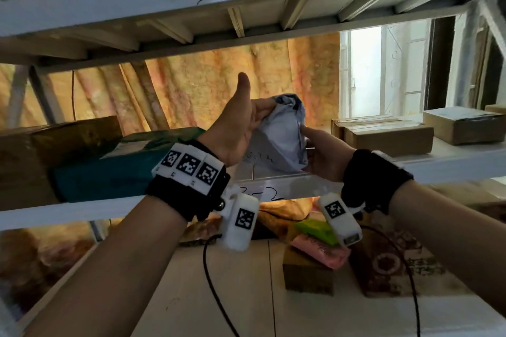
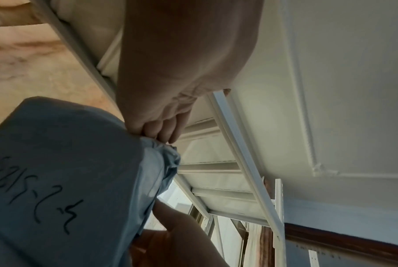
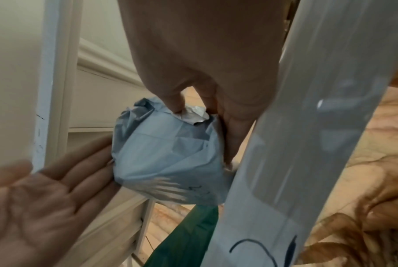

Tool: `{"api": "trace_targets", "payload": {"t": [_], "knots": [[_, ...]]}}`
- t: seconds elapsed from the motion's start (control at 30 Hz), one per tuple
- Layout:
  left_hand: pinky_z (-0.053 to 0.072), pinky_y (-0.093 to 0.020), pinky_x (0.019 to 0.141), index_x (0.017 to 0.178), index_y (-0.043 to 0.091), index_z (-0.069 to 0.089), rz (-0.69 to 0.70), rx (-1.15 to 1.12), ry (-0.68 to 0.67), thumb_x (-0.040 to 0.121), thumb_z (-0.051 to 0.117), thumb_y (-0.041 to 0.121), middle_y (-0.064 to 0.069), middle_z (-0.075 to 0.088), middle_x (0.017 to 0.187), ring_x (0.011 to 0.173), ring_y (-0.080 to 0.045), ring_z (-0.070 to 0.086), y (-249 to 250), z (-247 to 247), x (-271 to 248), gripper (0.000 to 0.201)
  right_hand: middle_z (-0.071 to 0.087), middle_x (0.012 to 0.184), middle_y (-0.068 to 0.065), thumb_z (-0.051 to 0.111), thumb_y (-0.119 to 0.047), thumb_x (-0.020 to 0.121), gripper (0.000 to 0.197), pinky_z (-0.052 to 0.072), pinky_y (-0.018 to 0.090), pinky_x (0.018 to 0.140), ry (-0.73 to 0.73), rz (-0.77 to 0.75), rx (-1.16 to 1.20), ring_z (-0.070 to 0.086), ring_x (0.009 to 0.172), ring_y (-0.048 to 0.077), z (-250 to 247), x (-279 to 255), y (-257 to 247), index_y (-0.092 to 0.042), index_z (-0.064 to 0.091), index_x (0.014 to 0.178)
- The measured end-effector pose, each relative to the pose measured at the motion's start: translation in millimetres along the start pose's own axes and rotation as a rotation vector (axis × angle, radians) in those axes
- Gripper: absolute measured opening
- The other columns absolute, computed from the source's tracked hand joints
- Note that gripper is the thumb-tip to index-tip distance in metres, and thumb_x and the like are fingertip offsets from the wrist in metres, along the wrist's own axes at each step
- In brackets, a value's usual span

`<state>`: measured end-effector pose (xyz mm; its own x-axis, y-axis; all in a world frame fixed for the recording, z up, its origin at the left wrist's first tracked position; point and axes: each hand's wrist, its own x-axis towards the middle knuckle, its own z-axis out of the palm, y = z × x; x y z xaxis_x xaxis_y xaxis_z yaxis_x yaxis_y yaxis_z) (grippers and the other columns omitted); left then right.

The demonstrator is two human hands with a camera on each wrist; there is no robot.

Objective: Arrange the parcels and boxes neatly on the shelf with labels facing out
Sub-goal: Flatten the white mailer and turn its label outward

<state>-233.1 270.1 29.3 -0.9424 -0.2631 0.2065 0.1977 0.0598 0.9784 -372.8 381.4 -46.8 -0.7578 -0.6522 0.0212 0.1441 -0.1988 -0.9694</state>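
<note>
Pale blue parcel (image 1: 283,131), above the shelf (image 1: 451,164): your right hand (image 1: 325,154) pinches its crumpled side; your left hand (image 1: 241,123), fingers straight, touches it.

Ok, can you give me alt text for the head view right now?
Two hands hold a crumpled pale blue parcel over a white metal shelf: the left hand flat against its side with thumb up, the right hand gripping its other edge. A teal parcel lies to the left, brown cardboard boxes to the right.
</note>
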Motion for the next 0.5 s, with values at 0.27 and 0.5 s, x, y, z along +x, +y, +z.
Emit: {"api": "trace_targets", "payload": {"t": [0.27,0.5], "knots": [[0.026,-0.038,0.119,0.136,-0.004,0.050,0.038,0.026,0.017,0.099,0.008,0.061,-0.018,0.051,0.143,0.135,-0.024,0.045,-7.9,21.6,46.4,0.086,0.054,0.085,0.009,0.049,-0.017,0.096,0.015,0.044,0.027,0.066,0.231,-0.129,-0.322,0.050,0.066,0.015,-8.7,3.9,-9.9,-0.014,0.058,0.086],[0.026,-0.029,0.109,0.140,-0.004,0.046,0.094,-0.171,0.031,0.101,0.007,0.056,-0.019,0.046,0.147,0.142,-0.024,0.035,-12.1,28.3,70.9,0.082,0.058,0.131,-0.006,0.035,-0.060,0.094,0.056,0.033,0.042,0.113,0.276,-0.301,-0.465,0.051,0.122,0.014,-13.3,4.2,-10.7,-0.025,0.057,0.133]]}}
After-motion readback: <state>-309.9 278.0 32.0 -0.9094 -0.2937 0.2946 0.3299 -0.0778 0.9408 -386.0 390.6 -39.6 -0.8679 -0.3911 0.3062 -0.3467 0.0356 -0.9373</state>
